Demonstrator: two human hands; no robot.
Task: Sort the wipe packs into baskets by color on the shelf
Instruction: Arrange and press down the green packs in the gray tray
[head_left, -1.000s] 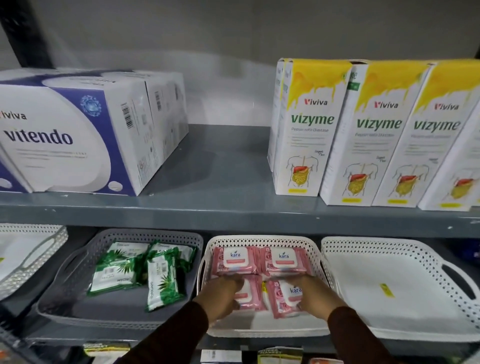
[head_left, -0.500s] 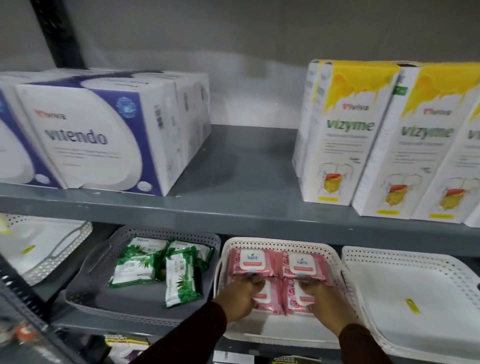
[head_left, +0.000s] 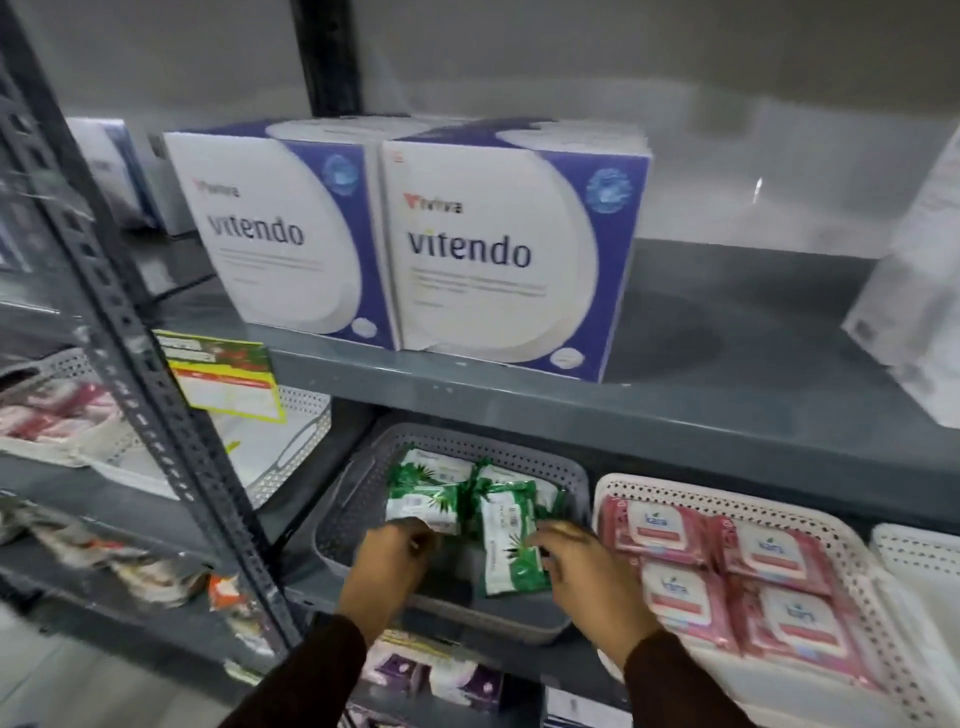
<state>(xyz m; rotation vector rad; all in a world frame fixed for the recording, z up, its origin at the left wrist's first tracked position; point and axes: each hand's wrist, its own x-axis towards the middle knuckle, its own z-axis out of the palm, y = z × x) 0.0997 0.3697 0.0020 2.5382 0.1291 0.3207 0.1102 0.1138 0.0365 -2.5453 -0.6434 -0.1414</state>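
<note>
A lower shelf is seen from above, two bare hands reaching into a grey basket (head_left: 363, 525) at the centre. Green wipe packs (head_left: 426, 499) are heaped toward its back, at twelve o'clock from the hands. The left hand (head_left: 387, 566) is placed at the near edge of one pack, fingers curled on it, though blur leaves the hold uncertain. The right hand (head_left: 587, 577) is pinched on the corner of a green pack (head_left: 511, 551) lying at nine o'clock from it. The packs are probably being straightened into rows. At three o'clock, pink wipe packs (head_left: 660, 530) are laid neatly in a white basket (head_left: 852, 551), colours kept apart.
</note>
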